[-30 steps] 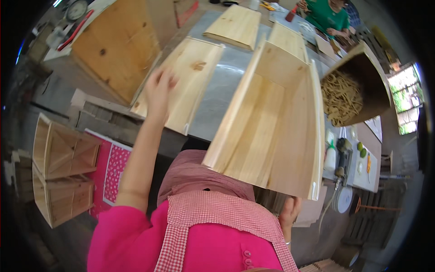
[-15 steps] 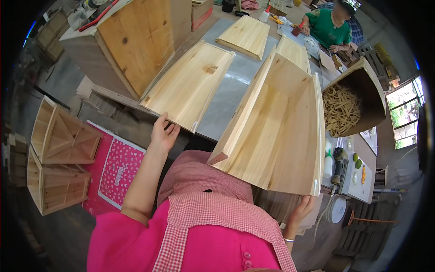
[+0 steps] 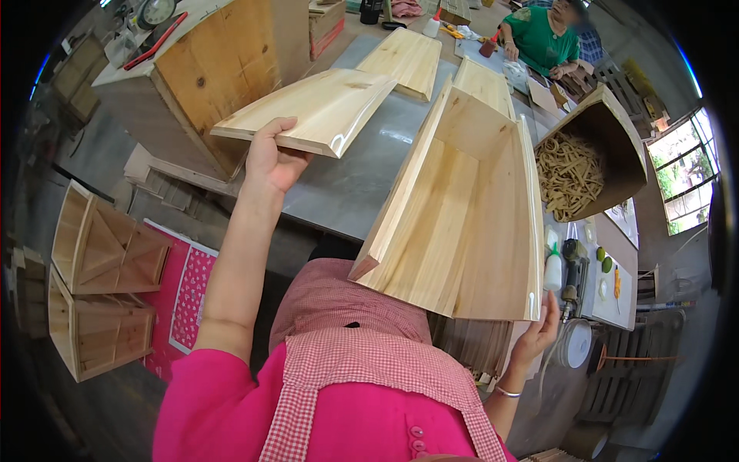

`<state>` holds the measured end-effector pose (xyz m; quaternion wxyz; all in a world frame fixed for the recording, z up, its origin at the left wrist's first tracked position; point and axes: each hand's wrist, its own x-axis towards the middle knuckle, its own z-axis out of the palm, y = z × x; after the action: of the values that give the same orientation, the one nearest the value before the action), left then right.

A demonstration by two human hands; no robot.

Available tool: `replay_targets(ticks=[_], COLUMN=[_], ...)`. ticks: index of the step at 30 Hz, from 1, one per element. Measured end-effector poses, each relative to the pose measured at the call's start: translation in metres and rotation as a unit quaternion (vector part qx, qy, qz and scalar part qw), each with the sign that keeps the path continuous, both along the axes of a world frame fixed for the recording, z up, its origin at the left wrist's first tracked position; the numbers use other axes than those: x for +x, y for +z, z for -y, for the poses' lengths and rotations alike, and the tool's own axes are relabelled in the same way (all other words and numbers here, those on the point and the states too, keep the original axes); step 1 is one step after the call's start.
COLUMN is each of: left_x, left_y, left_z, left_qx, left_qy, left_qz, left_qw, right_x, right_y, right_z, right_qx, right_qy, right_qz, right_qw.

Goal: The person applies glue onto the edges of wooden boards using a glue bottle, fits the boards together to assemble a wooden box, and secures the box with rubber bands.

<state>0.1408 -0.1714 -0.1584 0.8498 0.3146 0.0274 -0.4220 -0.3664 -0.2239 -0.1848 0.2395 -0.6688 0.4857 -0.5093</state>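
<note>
My left hand (image 3: 275, 156) grips the near edge of a tapered, pale wooden board (image 3: 323, 104), thumb on top and fingers beneath. The board is tilted, its near edge raised off the table. A shiny, wet-looking line runs along its right edge. In front of me stands an open, three-sided wooden box (image 3: 443, 215), its near end reaching over the table's edge. A similar shiny line lies along the box's right rim. My right hand (image 3: 537, 333) is beside the box's near right corner, fingers extended and holding nothing; whether it touches the box I cannot tell.
More tapered boards (image 3: 408, 61) lie on the grey table (image 3: 323, 196). On the right are a carton of tan rubber bands (image 3: 573, 175), a white glue bottle (image 3: 553, 268) and a pneumatic tool (image 3: 573, 269). Finished wooden boxes (image 3: 108, 246) stand left. A person in green (image 3: 543, 42) sits far right.
My left hand has raised the near edge of the board and moved it away from me. My right hand has come up from under the box's corner to beside it.
</note>
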Motion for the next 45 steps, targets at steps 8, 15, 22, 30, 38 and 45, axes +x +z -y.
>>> replay_targets(ticks=[8, 15, 22, 30, 38, 45], left_x=[-0.087, -0.163, -0.219, -0.241, -0.192, -0.133], left_y=[0.095, 0.154, 0.113, 0.102, 0.087, 0.024], left_z=[-0.015, 0.002, 0.011, 0.003, -0.078, -0.09], left_qx=[-0.054, -0.011, -0.008, -0.002, 0.005, -0.001], left_qy=[0.092, 0.221, 0.132, 0.098, 0.093, -0.066], left_qz=[0.308, 0.898, 0.941, 0.941, 0.898, 0.735], left_qw=[0.945, 0.381, 0.311, 0.323, 0.429, 0.675], right_x=[0.047, 0.129, 0.132, 0.099, 0.1, 0.114], right_y=[0.112, 0.24, 0.23, 0.179, 0.157, 0.142], right_z=[0.007, -0.084, -0.053, -0.008, -0.023, -0.024], right_qx=[-0.231, -0.594, -0.299, -0.352, -0.371, -0.375], right_qy=[0.111, 0.129, 0.133, 0.117, 0.129, 0.14], right_qz=[-0.072, -0.356, -0.587, -0.603, -0.585, -0.57], right_qw=[0.964, 0.71, 0.74, 0.706, 0.709, 0.718])
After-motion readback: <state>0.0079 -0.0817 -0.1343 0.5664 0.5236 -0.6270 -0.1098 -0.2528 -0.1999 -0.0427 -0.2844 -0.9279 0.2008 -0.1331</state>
